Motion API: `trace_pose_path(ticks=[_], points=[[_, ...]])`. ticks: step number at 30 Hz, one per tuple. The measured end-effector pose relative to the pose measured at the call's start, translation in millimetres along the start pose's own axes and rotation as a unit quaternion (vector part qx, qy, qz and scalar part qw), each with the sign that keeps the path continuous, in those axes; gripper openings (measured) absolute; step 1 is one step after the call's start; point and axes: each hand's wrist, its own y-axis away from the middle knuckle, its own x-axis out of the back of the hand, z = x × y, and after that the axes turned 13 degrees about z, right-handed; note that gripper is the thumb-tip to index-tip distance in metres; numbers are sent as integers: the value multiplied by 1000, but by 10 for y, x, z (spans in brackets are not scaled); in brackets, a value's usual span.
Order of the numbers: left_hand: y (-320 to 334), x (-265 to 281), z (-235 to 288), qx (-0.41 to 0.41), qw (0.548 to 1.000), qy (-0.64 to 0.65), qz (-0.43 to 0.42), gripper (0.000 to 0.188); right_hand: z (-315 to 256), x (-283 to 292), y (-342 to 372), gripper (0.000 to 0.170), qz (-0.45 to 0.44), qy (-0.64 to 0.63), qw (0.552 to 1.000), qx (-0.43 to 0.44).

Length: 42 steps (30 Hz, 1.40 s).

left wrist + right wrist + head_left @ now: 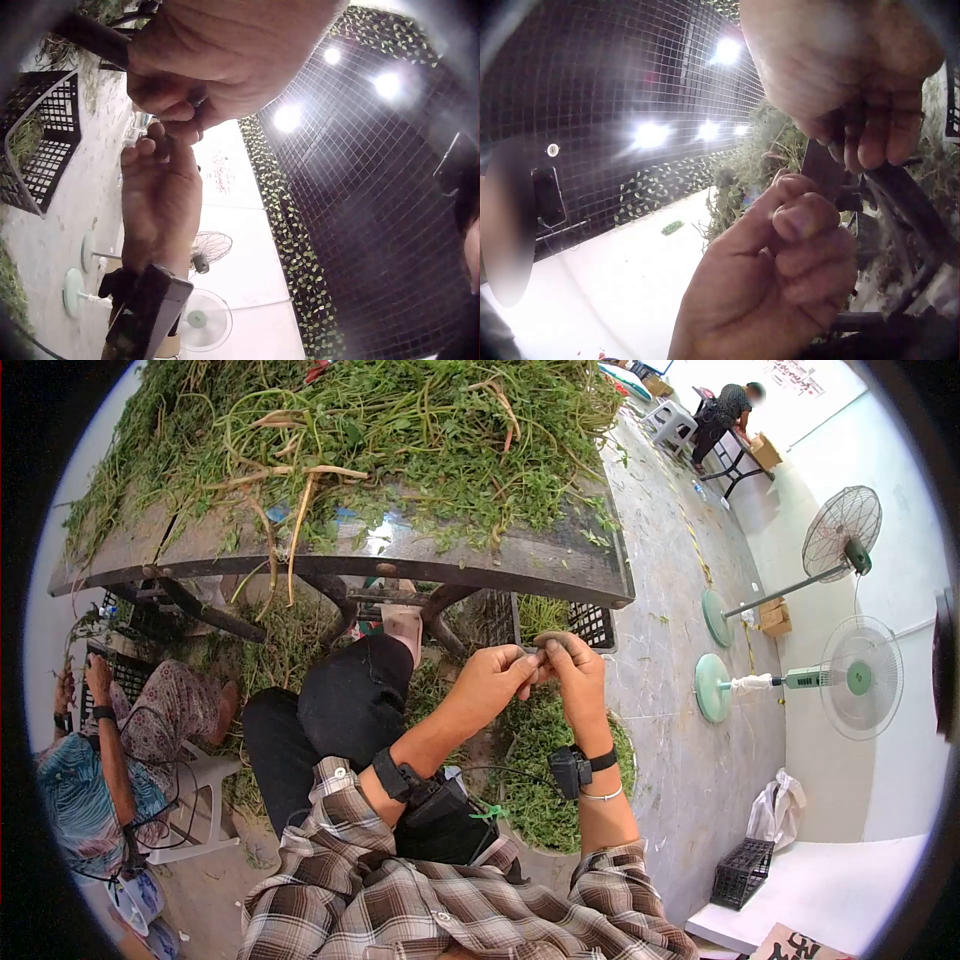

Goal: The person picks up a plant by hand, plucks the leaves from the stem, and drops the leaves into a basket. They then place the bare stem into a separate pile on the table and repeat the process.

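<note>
In front of my lap the two hands meet at their fingertips, above a round heap of picked green leaves [545, 800]. My left hand [488, 682] comes in with its thumb pressed over curled fingers. My right hand [578, 678] meets it from the other side, its fingers bent inward. Between the fingers a small dark piece [197, 97] shows in the left wrist view, pinched and mostly covered; I cannot tell its kind. The right wrist view shows the left thumb [796, 221] lying over the bent forefinger.
Leafy stems [400, 440] cover the dark table [520, 565] ahead, some hanging over its edge. Beneath stands a black crate [590, 625] with greens. Two standing fans [712, 688] are on the right. A seated person [110, 780] works at the left; another [728, 415] is far back.
</note>
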Motion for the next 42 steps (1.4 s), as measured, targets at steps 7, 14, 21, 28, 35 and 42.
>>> trace_pose_path(ticks=[7, 14, 21, 28, 35, 42], points=[[-10, -8, -45, -12, 1000, 23, -8, 25, 36, -25, 18, 17, -9, 21, 1000, 15], [-11, -5, -51, -18, 1000, 6, -6, 25, 81, -28, 31, 18, -4, 24, 1000, 7], [-22, -3, -78, -18, 1000, -6, -8, 26, 109, -35, 49, 18, -7, 24, 1000, 5], [-14, -7, -62, -14, 1000, -3, -9, 26, 140, -33, 56, 17, -1, 16, 1000, -13], [0, -9, -41, -21, 1000, 3, -15, 27, 144, -48, 90, 17, 1, 11, 1000, -14], [-11, -4, -67, -19, 1000, 1, -15, 28, 176, -49, 103, 18, -3, 11, 1000, -22]])
